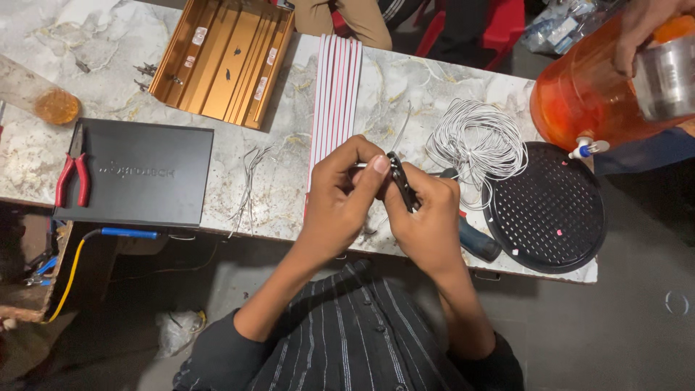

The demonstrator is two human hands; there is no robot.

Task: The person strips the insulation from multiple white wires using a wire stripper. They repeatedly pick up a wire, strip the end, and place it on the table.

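At frame centre, the left hand point(346, 190) pinches a thin white wire point(360, 166) taut while the right hand point(427, 217) grips small black-jawed cutting pliers point(402, 181) closed on it. Right of them lies a coiled white wire bundle point(479, 143); left, cut wire pieces point(248, 174).

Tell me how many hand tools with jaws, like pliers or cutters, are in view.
2. Red-handled pliers lie on the black box at the left. A dark cutter with blue grips is in the right hand, by the left hand. Others may be hidden.
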